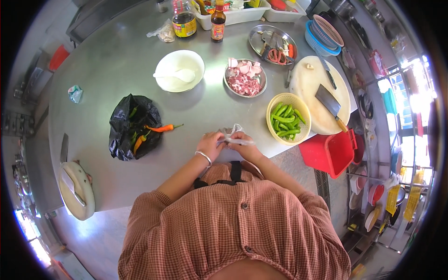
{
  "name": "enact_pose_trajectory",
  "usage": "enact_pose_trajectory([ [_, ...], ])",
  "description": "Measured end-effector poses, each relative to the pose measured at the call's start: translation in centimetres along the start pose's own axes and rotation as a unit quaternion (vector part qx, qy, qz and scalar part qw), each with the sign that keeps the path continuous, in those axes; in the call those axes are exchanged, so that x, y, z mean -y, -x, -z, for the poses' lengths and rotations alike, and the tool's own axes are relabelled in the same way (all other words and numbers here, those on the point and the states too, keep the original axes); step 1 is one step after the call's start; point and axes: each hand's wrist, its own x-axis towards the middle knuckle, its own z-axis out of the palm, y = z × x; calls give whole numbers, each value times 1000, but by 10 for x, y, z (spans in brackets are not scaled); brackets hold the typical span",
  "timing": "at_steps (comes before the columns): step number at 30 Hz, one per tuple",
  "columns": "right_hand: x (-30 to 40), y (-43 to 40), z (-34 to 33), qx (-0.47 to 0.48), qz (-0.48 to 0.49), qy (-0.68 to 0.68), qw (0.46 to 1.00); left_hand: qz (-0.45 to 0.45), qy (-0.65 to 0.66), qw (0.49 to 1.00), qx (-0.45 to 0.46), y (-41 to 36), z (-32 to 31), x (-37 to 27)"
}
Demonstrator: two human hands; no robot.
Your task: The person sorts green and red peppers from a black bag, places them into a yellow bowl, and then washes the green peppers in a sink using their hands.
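Note:
At the front edge of the steel table (189,147), my left hand (211,144) and my right hand (245,145) pinch a thin clear plastic bag (235,131) between them. Its crumpled film spreads up and to the right past my fingers; whether anything is inside cannot be seen. Left of my hands an orange chili pepper (164,128) lies at the mouth of a black plastic bag (119,131), which holds more orange and green peppers. To the right stands a cream plastic colander (303,138) of green peppers (287,120).
Beyond my hands are a white bowl (168,63) with a spoon and a metal dish of cut raw meat (245,78). A cleaver (329,101) and a knife (330,78) rest on the round cutting board (304,78). A red bin (327,154) stands below the table's right edge.

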Motion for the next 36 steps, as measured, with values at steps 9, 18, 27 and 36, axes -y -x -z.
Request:
enact_pose_trajectory([
  [9,9,2,49,-71,9,-45,996,191,201,959,-64,-18,40,30],
  [18,29,11,1,66,167,356,917,13,-93,996,-3,2,32,-26],
  [27,42,19,27,-110,112,223,962,146,8,984,-100,15,42,47],
  [36,30,2,-8,83,179,583,788,-3,-108,988,107,2,27,2],
])
